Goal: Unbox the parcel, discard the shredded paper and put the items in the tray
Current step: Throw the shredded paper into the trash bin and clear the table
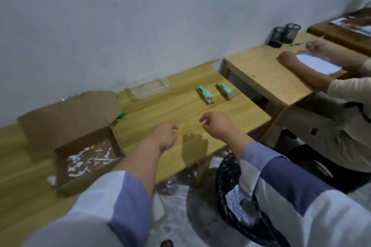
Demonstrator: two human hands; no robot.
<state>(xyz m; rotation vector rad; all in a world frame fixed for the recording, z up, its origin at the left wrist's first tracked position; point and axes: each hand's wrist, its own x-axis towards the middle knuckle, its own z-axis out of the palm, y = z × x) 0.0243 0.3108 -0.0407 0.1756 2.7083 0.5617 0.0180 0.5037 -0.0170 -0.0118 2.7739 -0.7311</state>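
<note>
An open cardboard box (66, 124) sits at the left of the wooden table (180, 110), with white shredded paper (86, 161) scattered on its floor. Two teal staplers (205, 93) (225, 90) lie side by side toward the table's far right. A clear plastic tray (147, 88) rests against the wall, nothing visible in it. My left hand (165, 136) hovers over the table's middle, fingers loosely curled and holding nothing. My right hand (217, 125) hangs just right of it, fingers bent down, also holding nothing.
A black-lined bin (234, 190) holding shredded paper stands on the floor under my right arm. Something green (121, 115) peeks out behind the box. At a second desk (267, 74) on the right, another person works on white paper beside two mesh pen cups (283, 33).
</note>
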